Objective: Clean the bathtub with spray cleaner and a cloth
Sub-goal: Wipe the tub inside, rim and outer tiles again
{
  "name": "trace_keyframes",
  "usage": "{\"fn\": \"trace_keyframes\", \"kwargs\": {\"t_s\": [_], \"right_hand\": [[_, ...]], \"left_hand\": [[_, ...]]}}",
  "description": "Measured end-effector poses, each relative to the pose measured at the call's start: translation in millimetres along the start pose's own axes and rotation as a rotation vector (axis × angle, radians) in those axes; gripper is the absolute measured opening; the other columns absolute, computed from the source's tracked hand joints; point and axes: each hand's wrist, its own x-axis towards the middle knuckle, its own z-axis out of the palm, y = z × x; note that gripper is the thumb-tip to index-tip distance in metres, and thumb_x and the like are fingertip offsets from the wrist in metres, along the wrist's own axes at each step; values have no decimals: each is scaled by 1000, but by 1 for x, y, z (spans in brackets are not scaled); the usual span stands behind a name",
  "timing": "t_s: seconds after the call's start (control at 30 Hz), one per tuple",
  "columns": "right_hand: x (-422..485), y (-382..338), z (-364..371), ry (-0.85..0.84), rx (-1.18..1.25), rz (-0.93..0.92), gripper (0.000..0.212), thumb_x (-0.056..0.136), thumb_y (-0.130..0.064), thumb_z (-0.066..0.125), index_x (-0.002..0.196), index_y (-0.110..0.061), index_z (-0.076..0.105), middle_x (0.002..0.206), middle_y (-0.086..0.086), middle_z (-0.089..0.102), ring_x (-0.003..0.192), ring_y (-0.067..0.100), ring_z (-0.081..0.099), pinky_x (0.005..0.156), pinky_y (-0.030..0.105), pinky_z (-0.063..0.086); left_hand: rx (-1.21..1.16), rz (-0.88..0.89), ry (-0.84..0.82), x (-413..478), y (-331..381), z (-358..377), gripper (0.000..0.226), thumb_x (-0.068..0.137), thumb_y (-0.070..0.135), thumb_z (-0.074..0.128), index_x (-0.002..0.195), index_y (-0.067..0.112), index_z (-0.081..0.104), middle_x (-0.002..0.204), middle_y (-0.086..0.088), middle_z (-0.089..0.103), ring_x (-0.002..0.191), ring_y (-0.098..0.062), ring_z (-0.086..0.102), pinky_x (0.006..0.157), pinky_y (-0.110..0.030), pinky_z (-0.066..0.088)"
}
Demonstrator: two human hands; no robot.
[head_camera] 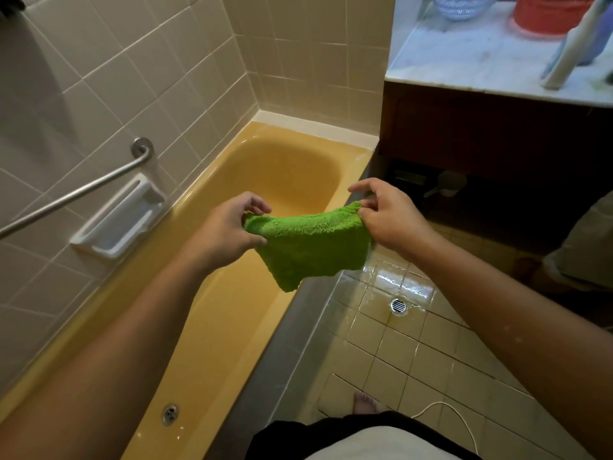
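- The yellow bathtub lies at the left, below a tiled wall with a grab rail.
- The glossy tiled floor is at the right.
- The green cloth hangs above the bathtub's outer rim, stretched between both hands.
- The left hand, arm reaching forward, pinches the cloth's left corner.
- The right hand pinches the right corner, forefinger lifted.
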Motion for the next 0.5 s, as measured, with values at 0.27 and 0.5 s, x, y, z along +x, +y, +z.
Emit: {"fn": "trace_keyframes", "kwargs": {"t_s": [0.27, 0.5], "right_hand": [[3, -7, -3, -228, -257, -45, 36, 93, -27, 77, 127, -27, 67, 128, -4, 60, 111, 15, 60, 92, 34, 56], [2, -10, 7, -311, -702, -194, 26, 97, -26, 72, 119, -14, 68, 110, 4, 58, 101, 20, 55, 84, 32, 46]], "left_hand": [[459, 173, 173, 0, 6, 12, 20, 99, 4, 61, 107, 21, 69, 96, 2, 63, 93, -20, 59, 75, -33, 51], [587, 139, 141, -5, 8, 17, 22, 101, 5, 57, 114, 17, 70, 83, 18, 38, 93, -19, 47, 84, -44, 54]]}}
